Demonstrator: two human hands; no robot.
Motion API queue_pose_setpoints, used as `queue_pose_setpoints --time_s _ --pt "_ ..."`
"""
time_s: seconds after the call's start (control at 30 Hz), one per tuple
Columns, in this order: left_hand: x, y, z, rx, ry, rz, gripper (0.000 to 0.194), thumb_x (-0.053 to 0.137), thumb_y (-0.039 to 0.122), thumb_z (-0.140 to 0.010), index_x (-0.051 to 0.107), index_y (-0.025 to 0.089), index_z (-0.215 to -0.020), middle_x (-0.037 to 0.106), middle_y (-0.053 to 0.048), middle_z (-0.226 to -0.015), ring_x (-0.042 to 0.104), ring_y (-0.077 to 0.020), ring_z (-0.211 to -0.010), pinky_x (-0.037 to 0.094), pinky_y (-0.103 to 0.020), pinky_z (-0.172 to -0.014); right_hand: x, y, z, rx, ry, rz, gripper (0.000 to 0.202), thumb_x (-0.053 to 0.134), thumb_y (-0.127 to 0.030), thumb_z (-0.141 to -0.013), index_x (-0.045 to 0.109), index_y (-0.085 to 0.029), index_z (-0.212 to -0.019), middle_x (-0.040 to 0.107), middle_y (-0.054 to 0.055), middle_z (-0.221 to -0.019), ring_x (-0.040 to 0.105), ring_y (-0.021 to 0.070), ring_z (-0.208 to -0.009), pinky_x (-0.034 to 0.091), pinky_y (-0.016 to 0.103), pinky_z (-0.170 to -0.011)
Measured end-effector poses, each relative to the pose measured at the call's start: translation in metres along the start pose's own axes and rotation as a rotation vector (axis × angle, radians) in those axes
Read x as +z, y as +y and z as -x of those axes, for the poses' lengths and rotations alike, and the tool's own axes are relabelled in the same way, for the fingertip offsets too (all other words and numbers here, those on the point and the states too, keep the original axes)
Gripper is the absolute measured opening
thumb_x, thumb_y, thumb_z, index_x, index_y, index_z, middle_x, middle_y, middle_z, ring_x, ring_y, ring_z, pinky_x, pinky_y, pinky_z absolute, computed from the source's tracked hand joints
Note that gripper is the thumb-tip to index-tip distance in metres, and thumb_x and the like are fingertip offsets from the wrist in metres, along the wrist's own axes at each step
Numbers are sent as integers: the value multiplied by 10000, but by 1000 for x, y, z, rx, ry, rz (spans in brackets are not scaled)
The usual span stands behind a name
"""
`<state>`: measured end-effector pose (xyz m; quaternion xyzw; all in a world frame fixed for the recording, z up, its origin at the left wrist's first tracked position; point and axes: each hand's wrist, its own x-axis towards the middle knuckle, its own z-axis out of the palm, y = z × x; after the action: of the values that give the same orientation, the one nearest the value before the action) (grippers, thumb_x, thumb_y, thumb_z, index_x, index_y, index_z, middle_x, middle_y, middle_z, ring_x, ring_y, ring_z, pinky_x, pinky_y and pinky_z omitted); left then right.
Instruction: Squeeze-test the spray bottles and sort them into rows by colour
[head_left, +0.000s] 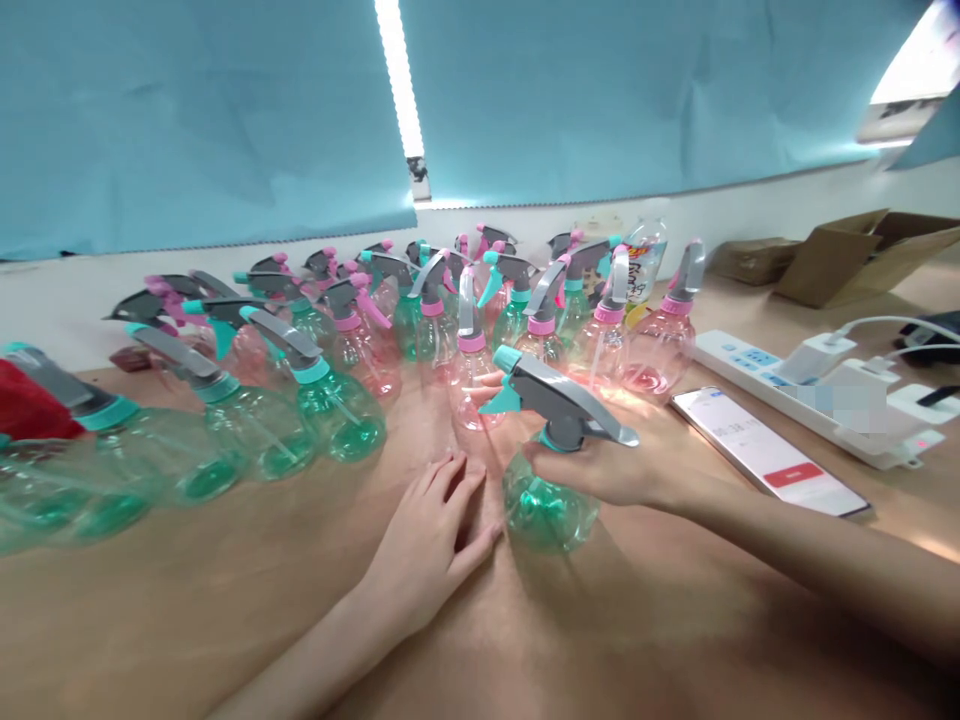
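My right hand (600,470) is wrapped round the neck of a green spray bottle (551,510) with a grey and teal spray head. That bottle stands upright, near the middle of the wooden table (247,620). Flat on the tabletop, just left of the bottle, lies my left hand (431,530) with its fingers spread and nothing in it. Several pink bottles, one of them a clear pink bottle (365,360), stand behind my hands. At the left is a row of green bottles, among them a green bottle (341,420).
A phone (765,450) lies right of my right hand, beside a white power strip (795,400) with plugs and cables. An open cardboard box (832,265) is at the back right. Something red (34,405) shows at the far left. A labelled clear bottle (646,250) stands at the back.
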<state>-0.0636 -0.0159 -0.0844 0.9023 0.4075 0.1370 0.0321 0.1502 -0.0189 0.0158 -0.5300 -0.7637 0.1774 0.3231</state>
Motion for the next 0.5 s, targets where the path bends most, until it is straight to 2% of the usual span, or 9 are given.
queue_pose_setpoints --time_s 0.23,0.37,0.5 --pt "-1 0 0 -1 -4 -5 445 501 405 -941 495 165 -1316 503 -160 -1379 423 -345 -1291 390 -538 -1019 3 -3 -2 -39 6 -206 533 554 -107 -673 648 -281 -1167 709 -18 -803 628 135 -623 509 218 -490" --pt "-1 -1 0 0 -5 -5 449 494 399 -945 491 155 -1322 497 -165 -1382 422 -348 -1287 390 -546 -1016 4 -1 -3 -80 -3 -324 459 590 -124 -684 683 -302 -1098 738 -9 -915 681 172 -709 571 257 -513" --pt "0 -1 0 5 -5 -3 457 496 406 -945 492 149 -1323 496 -168 -1382 422 -351 -1287 391 -544 -1015 4 -3 -4 -86 -20 -380 434 609 -118 -684 694 -290 -1073 742 -5 -903 706 192 -774 594 255 -526"
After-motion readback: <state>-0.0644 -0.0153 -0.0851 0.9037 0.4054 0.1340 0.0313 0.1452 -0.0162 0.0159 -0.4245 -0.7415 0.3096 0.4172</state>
